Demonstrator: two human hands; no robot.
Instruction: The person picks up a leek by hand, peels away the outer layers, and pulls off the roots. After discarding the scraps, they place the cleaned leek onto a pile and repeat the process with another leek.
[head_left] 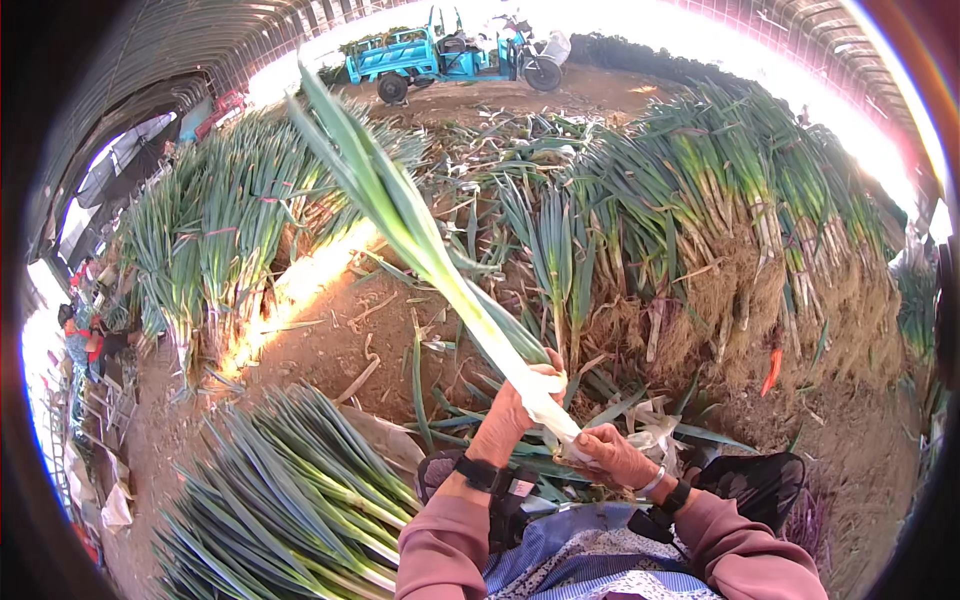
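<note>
A long green onion [480, 320] slants up and to the left in front of me, its pale stalk low and its green leaves high. My left hand [528, 398] is closed round the white stalk from behind, with the thumb and fingers partly showing. Lower down, my right hand [612, 458] pinches the root end, where some thin, papery skin hangs; the tip itself is partly hidden by the fingers. To the left of my lap lies a heap of clean green onions [310, 490], their white stalks pointing toward me.
Rooted green onions stand bundled at the right [735, 200] and left [225, 220]. Torn leaves and pale scraps [655, 425] litter the soil by my knees. A blue cargo tricycle [450, 55] is parked at the back. Another person [85, 335] is at the far left.
</note>
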